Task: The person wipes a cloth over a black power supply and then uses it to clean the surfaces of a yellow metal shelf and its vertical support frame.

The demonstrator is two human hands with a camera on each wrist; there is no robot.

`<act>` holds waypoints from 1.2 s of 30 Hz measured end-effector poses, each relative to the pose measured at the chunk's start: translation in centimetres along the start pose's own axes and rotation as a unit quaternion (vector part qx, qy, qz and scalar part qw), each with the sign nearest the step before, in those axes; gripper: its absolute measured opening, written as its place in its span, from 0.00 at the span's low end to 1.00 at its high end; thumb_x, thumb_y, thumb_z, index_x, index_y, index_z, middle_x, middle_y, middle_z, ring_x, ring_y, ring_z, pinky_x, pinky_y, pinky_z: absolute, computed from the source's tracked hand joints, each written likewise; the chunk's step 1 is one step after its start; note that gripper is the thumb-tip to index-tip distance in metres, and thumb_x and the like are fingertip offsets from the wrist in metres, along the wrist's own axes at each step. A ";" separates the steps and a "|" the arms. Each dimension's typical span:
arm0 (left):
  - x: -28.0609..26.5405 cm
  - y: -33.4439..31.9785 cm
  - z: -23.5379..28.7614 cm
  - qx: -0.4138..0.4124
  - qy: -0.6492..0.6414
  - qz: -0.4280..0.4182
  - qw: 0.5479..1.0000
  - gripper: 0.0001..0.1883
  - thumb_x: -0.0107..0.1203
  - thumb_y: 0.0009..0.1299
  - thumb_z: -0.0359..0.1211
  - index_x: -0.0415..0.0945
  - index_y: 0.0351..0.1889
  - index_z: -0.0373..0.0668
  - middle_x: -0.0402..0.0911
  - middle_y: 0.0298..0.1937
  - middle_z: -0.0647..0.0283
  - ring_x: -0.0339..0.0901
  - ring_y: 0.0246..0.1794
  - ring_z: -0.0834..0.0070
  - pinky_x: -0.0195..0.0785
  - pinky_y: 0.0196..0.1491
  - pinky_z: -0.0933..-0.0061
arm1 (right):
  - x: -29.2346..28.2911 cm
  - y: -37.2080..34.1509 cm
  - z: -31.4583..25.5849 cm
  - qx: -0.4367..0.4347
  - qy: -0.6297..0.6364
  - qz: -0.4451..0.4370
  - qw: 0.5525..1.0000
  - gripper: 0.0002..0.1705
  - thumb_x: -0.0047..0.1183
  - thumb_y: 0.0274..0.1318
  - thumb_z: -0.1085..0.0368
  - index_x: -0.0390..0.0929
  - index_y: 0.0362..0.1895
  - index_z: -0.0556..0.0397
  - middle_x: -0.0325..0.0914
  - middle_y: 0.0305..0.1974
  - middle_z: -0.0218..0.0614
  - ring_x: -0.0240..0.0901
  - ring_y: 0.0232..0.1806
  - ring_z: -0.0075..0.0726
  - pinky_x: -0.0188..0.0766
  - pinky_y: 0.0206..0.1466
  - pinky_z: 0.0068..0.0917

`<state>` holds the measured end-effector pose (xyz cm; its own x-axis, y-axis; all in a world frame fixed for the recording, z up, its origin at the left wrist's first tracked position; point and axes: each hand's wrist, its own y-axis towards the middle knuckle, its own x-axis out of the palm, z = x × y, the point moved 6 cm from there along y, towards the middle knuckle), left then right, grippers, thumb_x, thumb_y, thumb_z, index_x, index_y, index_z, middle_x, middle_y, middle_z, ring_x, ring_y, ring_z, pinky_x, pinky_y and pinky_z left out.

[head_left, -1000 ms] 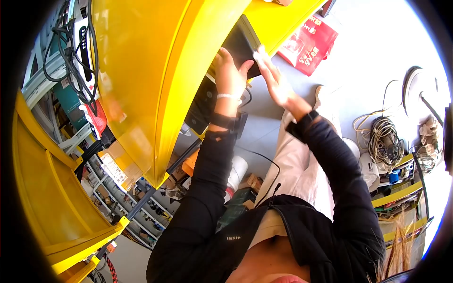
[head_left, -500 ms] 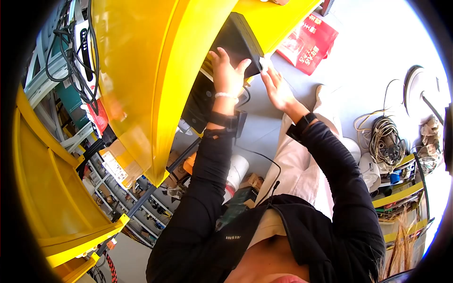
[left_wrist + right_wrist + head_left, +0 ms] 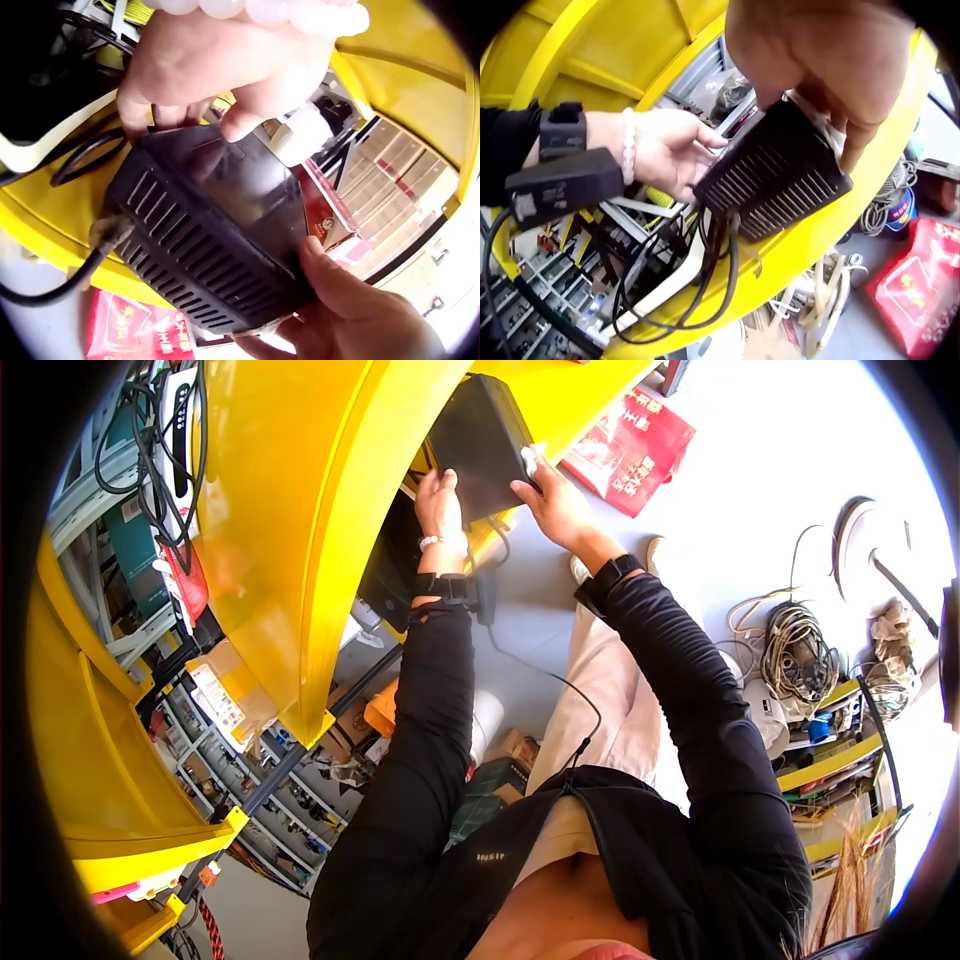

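Both hands hold a black box with slotted vents (image 3: 478, 445) beside the yellow shelf. My left hand (image 3: 438, 512) grips its left side, thumb on the smooth face and other fingers around the far edge in the left wrist view. On the opposite side my right hand (image 3: 562, 510) grips the box, its thumb on the face. A small piece of white material (image 3: 831, 129) lies between the right fingers and the box. From the vented end comes a thick black cable (image 3: 66, 289), which loops below the box in the right wrist view.
A curved yellow panel (image 3: 270, 490) rises close on the left. The red bag (image 3: 632, 450) lies on the floor beyond the right hand. Coiled cable (image 3: 798, 648) sits to the right, and a cardboard box (image 3: 232, 692) stands on the left shelving.
The box has shifted left and turned to show more of its face. My left hand has moved to its left side; my right hand has gone from straight fingers along the edge to gripping it.
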<state>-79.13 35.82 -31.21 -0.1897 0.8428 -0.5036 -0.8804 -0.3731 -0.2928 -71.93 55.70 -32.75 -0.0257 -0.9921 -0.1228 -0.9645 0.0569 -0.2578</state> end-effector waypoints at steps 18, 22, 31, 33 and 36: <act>0.2 -8.3 6.4 0.307 0.152 -0.053 0.938 0.29 0.62 0.65 0.33 0.69 0.65 0.44 0.64 0.69 0.50 0.61 0.70 0.57 0.54 0.69 0.63 | -4.6 -2.2 -6.3 -0.149 -0.088 0.191 0.966 0.23 0.51 0.57 0.68 0.73 0.59 0.55 0.76 0.50 0.53 0.72 0.54 0.57 0.69 0.58 0.41; -1.7 -7.2 4.8 0.226 0.078 -0.017 0.971 0.29 0.50 0.72 0.31 0.57 0.70 0.35 0.61 0.71 0.48 0.60 0.71 0.60 0.55 0.69 0.63 | -0.4 -2.3 -9.2 -0.322 -0.327 -0.007 0.888 0.27 0.48 0.62 0.58 0.68 0.66 0.43 0.63 0.69 0.32 0.49 0.75 0.43 0.50 0.72 0.59; -0.1 -8.9 4.7 0.219 0.214 -0.100 0.947 0.61 0.71 0.55 0.40 0.35 0.75 0.34 0.46 0.77 0.44 0.47 0.77 0.58 0.43 0.74 0.64 | 0.0 9.5 -10.8 -0.345 -0.465 -0.025 0.815 0.22 0.42 0.59 0.56 0.79 0.53 0.47 0.76 0.56 0.33 0.60 0.67 0.38 0.32 0.72 0.69; -0.6 -9.2 4.0 0.176 0.092 -0.075 0.977 0.58 0.72 0.55 0.39 0.40 0.75 0.33 0.54 0.75 0.45 0.54 0.74 0.60 0.47 0.73 0.63 | 1.8 5.5 -10.3 -0.378 -0.486 -0.063 0.785 0.24 0.44 0.59 0.54 0.76 0.58 0.42 0.69 0.64 0.28 0.54 0.72 0.35 0.39 0.72 0.66; -0.8 -9.2 1.5 0.110 0.050 -0.080 0.990 0.51 0.72 0.55 0.37 0.49 0.71 0.34 0.65 0.69 0.50 0.65 0.67 0.64 0.57 0.68 0.63 | 3.1 -1.0 -8.4 -0.407 -0.451 -0.139 0.782 0.25 0.43 0.61 0.52 0.75 0.61 0.38 0.64 0.69 0.22 0.47 0.76 0.27 0.37 0.74 0.64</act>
<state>-71.54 39.12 -26.85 -0.0066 0.8380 -0.5456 -0.9709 -0.1360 -0.1972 -73.27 51.63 -24.87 0.0571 -0.4504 -0.8910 -0.7565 -0.6019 0.2558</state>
